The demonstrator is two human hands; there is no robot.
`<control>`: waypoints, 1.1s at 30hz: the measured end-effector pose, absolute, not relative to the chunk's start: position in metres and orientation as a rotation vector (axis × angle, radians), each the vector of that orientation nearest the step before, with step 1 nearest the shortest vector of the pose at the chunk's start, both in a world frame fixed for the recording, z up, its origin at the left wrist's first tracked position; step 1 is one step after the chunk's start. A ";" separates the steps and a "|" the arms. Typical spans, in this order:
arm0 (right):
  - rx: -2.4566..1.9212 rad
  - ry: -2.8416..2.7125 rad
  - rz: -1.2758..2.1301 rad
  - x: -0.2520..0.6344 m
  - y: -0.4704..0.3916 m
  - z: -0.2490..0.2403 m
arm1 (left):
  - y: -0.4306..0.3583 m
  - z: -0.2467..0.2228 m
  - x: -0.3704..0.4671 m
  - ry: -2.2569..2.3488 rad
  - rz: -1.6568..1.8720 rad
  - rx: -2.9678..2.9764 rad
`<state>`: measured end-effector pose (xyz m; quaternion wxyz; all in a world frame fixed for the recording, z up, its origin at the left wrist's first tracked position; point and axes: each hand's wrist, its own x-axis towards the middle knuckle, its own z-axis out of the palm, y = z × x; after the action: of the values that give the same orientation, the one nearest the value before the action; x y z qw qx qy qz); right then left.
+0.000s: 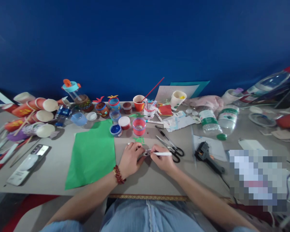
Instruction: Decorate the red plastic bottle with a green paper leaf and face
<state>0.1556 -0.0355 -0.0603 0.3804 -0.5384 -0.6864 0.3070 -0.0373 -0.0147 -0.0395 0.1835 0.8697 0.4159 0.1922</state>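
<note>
My right hand [162,160] is closed around a white marker pen [166,154], its tip end pointing left. Under the fingers of my left hand [130,158] lies a small white piece [147,152] with dark marks, which looks like paper; the fingers pinch or press it at the table. The two hands almost meet there. Just beyond them is a green paper cutout [139,140]. A red-painted clear cup [139,127] stands behind that. Left of my left hand is a large green sheet [93,156]. Black-handled scissors [171,149] lie beyond my right hand.
A black glue gun [207,158] with a cord lies to the right, near clear bottles [209,120]. Paint pots [116,130] and decorated cups [114,103] line the back. At left are stacked paper cups [36,104] and a phone [29,164]. A blue wall [145,42] rises behind.
</note>
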 end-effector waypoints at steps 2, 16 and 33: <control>-1.376 -1.762 0.781 0.156 -0.036 -0.060 | -0.015 -0.040 -0.037 1.174 0.543 2.454; -1.376 -1.763 0.797 0.155 -0.035 -0.058 | -0.015 -0.041 -0.037 1.167 0.546 2.450; -1.382 -1.762 0.812 0.156 -0.036 -0.060 | -0.014 -0.042 -0.037 1.180 0.539 2.451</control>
<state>0.1556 -0.0357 -0.0604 0.3707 -0.5390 -0.6869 0.3167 -0.0366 -0.0145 -0.0418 0.1830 0.8689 0.4184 0.1910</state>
